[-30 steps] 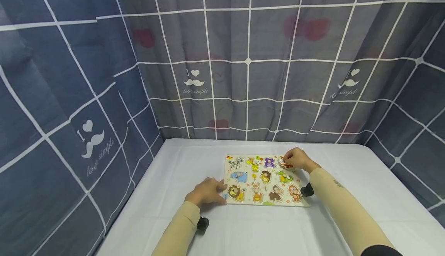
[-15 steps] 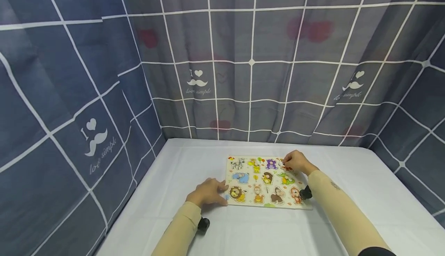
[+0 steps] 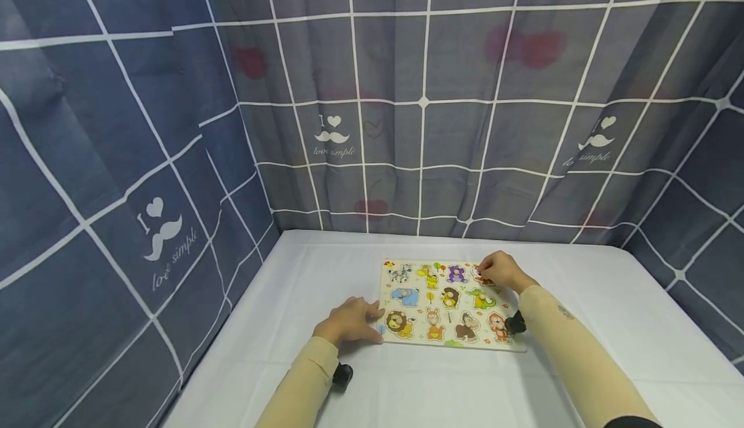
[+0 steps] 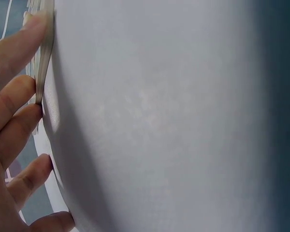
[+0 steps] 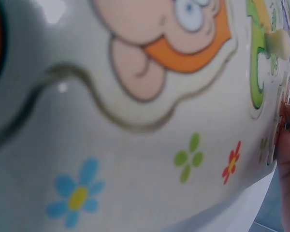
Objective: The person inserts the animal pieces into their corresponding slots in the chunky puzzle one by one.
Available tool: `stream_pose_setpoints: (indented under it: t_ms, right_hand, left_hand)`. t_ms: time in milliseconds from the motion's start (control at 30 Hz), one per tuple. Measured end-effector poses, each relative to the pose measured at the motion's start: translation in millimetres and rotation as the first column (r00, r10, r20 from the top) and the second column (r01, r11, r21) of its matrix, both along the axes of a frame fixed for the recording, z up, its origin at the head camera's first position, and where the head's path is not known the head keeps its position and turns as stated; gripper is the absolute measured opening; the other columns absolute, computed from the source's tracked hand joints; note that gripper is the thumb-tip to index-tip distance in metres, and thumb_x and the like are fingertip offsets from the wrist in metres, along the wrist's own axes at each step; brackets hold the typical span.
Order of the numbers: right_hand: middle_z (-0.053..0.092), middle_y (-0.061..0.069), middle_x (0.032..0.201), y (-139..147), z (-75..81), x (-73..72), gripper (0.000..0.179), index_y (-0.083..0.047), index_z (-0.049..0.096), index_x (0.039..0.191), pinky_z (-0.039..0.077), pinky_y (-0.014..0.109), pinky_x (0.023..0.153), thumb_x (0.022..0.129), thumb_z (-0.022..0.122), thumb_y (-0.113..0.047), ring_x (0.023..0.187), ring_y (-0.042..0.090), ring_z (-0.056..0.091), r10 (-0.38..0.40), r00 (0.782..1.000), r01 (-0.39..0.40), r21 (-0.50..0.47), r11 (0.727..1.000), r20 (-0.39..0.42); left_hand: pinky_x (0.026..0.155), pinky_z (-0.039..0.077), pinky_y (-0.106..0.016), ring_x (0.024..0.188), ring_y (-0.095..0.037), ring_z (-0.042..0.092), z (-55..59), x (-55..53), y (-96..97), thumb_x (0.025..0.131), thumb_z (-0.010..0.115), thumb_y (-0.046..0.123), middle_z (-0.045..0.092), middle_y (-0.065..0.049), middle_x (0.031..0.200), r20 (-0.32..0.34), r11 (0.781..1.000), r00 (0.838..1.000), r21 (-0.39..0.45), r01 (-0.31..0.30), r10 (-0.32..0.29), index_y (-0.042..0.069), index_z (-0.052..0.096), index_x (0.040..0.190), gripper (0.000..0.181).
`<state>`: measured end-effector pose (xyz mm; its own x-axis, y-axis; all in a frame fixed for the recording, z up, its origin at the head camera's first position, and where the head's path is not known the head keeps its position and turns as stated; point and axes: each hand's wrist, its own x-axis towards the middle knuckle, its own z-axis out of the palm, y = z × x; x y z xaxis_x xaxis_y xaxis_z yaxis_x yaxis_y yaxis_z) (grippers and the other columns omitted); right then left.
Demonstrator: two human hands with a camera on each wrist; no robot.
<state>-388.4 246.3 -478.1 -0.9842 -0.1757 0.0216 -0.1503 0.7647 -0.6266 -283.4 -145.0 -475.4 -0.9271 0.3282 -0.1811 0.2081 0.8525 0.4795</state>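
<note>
A wooden peg puzzle board with cartoon animal pieces lies flat on the white-covered table. My left hand is at its left edge, fingers spread; in the left wrist view the thumb and fingertips touch the board's edge. At the far right corner, my right hand pinches a red-brown and white puzzle piece between thumb and fingers. The piece stands slightly raised above the board's surface in the right wrist view. Its picture is mostly hidden by the fingers.
Set in the board are other pieces, among them a lion, an elephant, a crocodile and a monkey. Some have round knobs sticking up. A dark checked curtain hangs behind the white table.
My right hand has shifted slightly at the far right corner, and less of the pinched piece shows beside the fingers. The left hand stays at the board's edge. The head view has turned slightly.
</note>
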Motion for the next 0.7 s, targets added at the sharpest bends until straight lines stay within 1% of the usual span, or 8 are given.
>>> stream_pose_setpoints:
  t_ms: [100, 133, 233, 300, 367, 500, 600, 700]
  right_hand:
    - [0.071, 0.006, 0.074, 2, 2.2, 5.3, 0.013, 0.004, 0.074, 0.09, 0.049, 0.023, 0.059, 0.085, 0.065, -0.004, 0.066, 0.011, 0.059, 0.012, 1.0, -0.011, -0.04, 0.999, 0.016]
    - [0.07, 0.006, 0.072, 3, 3.2, 7.4, 0.013, 0.004, 0.073, 0.088, 0.049, 0.023, 0.057, 0.085, 0.064, -0.004, 0.064, 0.011, 0.059, 0.022, 1.0, -0.022, -0.045, 0.999, 0.011]
    - [0.07, 0.007, 0.072, 3, 5.1, 13.2, 0.013, 0.005, 0.073, 0.089, 0.048, 0.022, 0.056, 0.086, 0.064, -0.004, 0.063, 0.011, 0.058, 0.035, 0.999, -0.035, -0.051, 0.998, 0.012]
    - [0.07, 0.008, 0.074, 3, 4.7, 15.2, 0.013, 0.005, 0.073, 0.09, 0.048, 0.023, 0.057, 0.087, 0.063, -0.004, 0.064, 0.012, 0.058, 0.015, 1.0, -0.014, -0.046, 0.999, 0.025]
    - [0.071, 0.009, 0.076, 3, 3.5, 15.9, 0.014, 0.005, 0.074, 0.092, 0.048, 0.023, 0.058, 0.087, 0.064, -0.003, 0.066, 0.013, 0.058, -0.01, 0.999, 0.011, -0.036, 0.999, 0.039]
    - [0.071, 0.01, 0.077, 2, -0.2, 14.3, 0.014, 0.006, 0.073, 0.094, 0.048, 0.024, 0.058, 0.088, 0.065, -0.003, 0.066, 0.013, 0.057, -0.036, 0.999, 0.036, -0.011, 0.999, 0.03]
    - [0.071, 0.009, 0.076, 0, -2.2, 13.2, 0.013, 0.006, 0.073, 0.093, 0.049, 0.023, 0.058, 0.088, 0.065, -0.003, 0.065, 0.012, 0.058, -0.031, 0.999, 0.031, -0.011, 0.999, 0.026]
    - [0.07, 0.01, 0.076, -2, -3.2, 12.0, 0.013, 0.007, 0.072, 0.093, 0.05, 0.024, 0.059, 0.086, 0.065, -0.002, 0.066, 0.013, 0.059, -0.026, 0.999, 0.026, -0.004, 1.0, 0.02]
  left_hand:
    - [0.114, 0.034, -0.065, 0.146, -0.034, 0.038, -1.5, -0.8, 1.0, 0.069, 0.088, 0.04, 0.054, 0.006, 0.149, 0.002, 1.0, 1.0, -0.001, 0.001, -0.001, 0.025, 0.069, 0.128, 0.063]
    - [0.114, 0.034, -0.065, 0.146, -0.034, 0.038, -2.4, -1.0, 1.4, 0.069, 0.088, 0.041, 0.054, 0.006, 0.149, 0.003, 1.0, 1.0, -0.002, 0.001, -0.001, 0.026, 0.069, 0.128, 0.064]
    - [0.115, 0.033, -0.064, 0.147, -0.034, 0.038, -4.5, -0.9, 2.3, 0.069, 0.088, 0.041, 0.053, 0.007, 0.15, 0.011, 1.0, 1.0, -0.004, -0.002, 0.002, 0.026, 0.069, 0.128, 0.064]
    - [0.115, 0.033, -0.064, 0.147, -0.033, 0.037, -4.8, -0.7, 2.5, 0.069, 0.088, 0.042, 0.053, 0.007, 0.15, 0.013, 1.0, 1.0, -0.009, -0.001, 0.001, 0.027, 0.068, 0.129, 0.065]
    - [0.115, 0.033, -0.064, 0.147, -0.033, 0.037, -4.7, -1.4, 3.1, 0.069, 0.087, 0.042, 0.053, 0.007, 0.15, 0.015, 1.0, 1.0, -0.013, 0.001, -0.001, 0.027, 0.068, 0.129, 0.065]
    - [0.115, 0.033, -0.064, 0.147, -0.033, 0.038, -3.8, -2.0, 3.0, 0.069, 0.087, 0.042, 0.052, 0.007, 0.151, 0.015, 1.0, 1.0, -0.013, -0.001, 0.001, 0.027, 0.067, 0.13, 0.065]
    - [0.114, 0.035, -0.063, 0.145, -0.031, 0.039, -3.8, -1.3, 1.7, 0.069, 0.087, 0.042, 0.051, 0.007, 0.152, 0.021, 1.0, 1.0, -0.017, -0.008, 0.009, 0.028, 0.067, 0.13, 0.066]
    - [0.112, 0.038, -0.061, 0.142, -0.031, 0.044, -4.0, -0.7, -0.1, 0.069, 0.088, 0.041, 0.052, 0.006, 0.151, 0.018, 1.0, 1.0, -0.013, -0.012, 0.012, 0.027, 0.067, 0.129, 0.065]
